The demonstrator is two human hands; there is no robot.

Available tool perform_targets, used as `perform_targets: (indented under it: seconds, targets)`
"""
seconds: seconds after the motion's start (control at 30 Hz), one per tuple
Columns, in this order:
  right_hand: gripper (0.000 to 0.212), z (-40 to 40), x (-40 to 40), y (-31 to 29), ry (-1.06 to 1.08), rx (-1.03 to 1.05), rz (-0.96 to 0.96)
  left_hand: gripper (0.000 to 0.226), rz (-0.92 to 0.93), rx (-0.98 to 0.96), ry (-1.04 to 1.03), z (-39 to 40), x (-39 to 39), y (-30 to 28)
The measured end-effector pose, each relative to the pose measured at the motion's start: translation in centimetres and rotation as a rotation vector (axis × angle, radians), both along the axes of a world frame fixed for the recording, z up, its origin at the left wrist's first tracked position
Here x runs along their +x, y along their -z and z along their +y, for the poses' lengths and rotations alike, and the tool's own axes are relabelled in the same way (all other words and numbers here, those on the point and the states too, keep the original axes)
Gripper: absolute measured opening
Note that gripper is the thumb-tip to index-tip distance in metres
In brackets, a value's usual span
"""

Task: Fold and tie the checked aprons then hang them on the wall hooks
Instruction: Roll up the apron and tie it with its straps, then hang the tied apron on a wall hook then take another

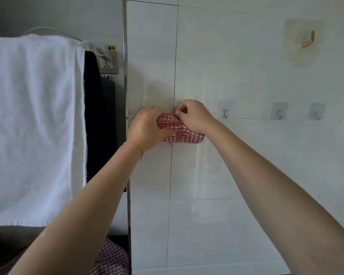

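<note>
A folded, tied red-and-white checked apron (184,135) is held up against the white tiled wall. My left hand (147,128) grips its left end. My right hand (193,115) pinches its top edge or tie at a wall hook that the fingers hide. Three small metal hooks hang bare in a row to the right: one hook (225,114), a second hook (279,114) and a third hook (317,115). Another checked cloth (111,259) lies low down, below my left forearm.
A white towel (34,124) hangs at the left with a dark cloth (95,116) beside it. A wall socket (107,63) sits behind them. A larger copper-coloured adhesive hook (307,39) is high on the right. A metal edge strip (125,56) runs down the wall.
</note>
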State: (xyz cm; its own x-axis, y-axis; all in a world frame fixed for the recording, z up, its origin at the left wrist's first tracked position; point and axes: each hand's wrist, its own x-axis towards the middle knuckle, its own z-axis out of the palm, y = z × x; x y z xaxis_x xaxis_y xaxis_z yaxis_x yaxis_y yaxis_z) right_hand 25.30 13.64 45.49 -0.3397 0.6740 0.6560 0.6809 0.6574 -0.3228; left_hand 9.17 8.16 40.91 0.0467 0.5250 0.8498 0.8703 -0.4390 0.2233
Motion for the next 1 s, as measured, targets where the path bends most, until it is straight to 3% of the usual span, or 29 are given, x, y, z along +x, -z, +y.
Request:
perform_targets:
  seconds: [0.17,0.8,1.0]
  targets:
    - [0.015,1.4,-0.8,-0.4,0.034,0.036,0.053,0.045,-0.001,-0.03,-0.005,0.4,0.2,-1.1]
    - [0.015,3.2,-1.2,-0.7,0.234,-0.189,0.165,0.049,-0.023,-0.033,-0.024,1.9,0.4,-0.4]
    - [0.053,1.9,-0.2,1.1,0.166,-0.081,0.27,0.041,0.092,0.0,-0.161,2.2,0.8,0.5]
